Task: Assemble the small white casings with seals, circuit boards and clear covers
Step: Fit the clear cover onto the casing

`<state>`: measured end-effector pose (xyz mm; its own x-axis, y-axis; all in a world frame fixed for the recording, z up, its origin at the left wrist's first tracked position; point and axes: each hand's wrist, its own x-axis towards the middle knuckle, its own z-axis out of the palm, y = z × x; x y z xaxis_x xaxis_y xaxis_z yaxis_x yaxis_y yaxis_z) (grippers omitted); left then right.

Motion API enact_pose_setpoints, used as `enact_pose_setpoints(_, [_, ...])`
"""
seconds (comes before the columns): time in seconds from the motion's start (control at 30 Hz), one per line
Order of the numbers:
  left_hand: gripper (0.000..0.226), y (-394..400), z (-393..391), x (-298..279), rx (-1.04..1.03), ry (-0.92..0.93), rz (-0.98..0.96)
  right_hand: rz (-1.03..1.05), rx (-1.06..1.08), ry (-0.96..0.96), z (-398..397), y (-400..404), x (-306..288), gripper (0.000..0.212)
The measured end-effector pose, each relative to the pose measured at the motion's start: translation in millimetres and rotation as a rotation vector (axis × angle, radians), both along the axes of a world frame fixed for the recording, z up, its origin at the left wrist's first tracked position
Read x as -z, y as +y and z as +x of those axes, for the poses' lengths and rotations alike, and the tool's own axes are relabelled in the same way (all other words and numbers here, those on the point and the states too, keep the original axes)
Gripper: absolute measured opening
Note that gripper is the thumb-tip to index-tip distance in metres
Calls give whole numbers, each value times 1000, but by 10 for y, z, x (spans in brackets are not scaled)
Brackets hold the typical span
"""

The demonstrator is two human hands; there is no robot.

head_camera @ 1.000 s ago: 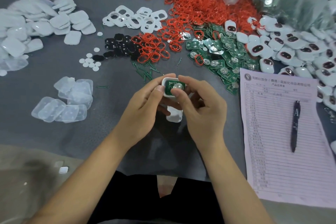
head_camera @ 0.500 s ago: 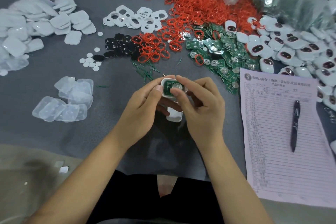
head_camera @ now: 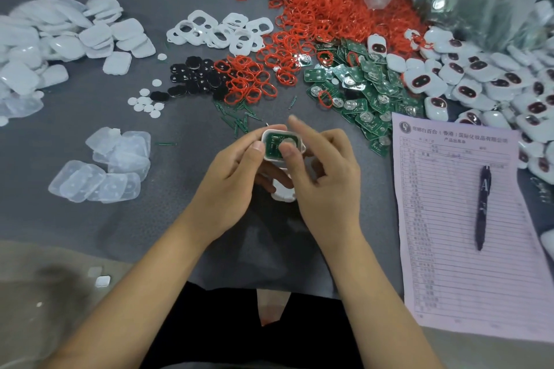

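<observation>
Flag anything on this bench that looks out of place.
Three red rings lie scattered on the pile of green boards, apart from the main red heap. A few white squares lie past the mat's near-left edge.

Red seal rings (head_camera: 323, 18); green circuit boards (head_camera: 364, 90); black discs (head_camera: 195, 76); pale lilac ruled form (head_camera: 467, 228); grey table mat (head_camera: 180, 204); dark pen (head_camera: 482, 207).

form (head_camera: 467, 219) headed 国际化妆品有限公司, pen (head_camera: 483, 207) marked A
</observation>
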<state>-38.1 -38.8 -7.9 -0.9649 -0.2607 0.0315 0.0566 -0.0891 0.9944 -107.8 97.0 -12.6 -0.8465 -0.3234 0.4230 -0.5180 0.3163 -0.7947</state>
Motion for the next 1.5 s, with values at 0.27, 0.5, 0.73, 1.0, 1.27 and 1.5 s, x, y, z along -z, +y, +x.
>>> enact_pose_setpoints(0.27, [41,1,-14,38,-2,4,-19,-183,-178,-387,-78,60,-49,31])
enact_pose_setpoints(0.5, [41,16,-28,35,-22,-19,-4,-256,-253,-524,-146,112,-103,24])
enact_pose_setpoints(0.73, [41,3,-18,50,-30,-37,-46,-239,-283,-487,-170,127,-93,16])
enact_pose_setpoints(1.0, [38,1,-8,70,-14,-37,-94,-222,-284,-485,-180,124,-76,12])
enact_pose_setpoints(1.27, [35,27,7,43,-40,-16,-205,-205,-248,-440,-115,101,-81,10])
enact_pose_setpoints(1.5, [33,29,7,28,-56,-16,-209,-170,-234,-394,-113,91,-62,12])
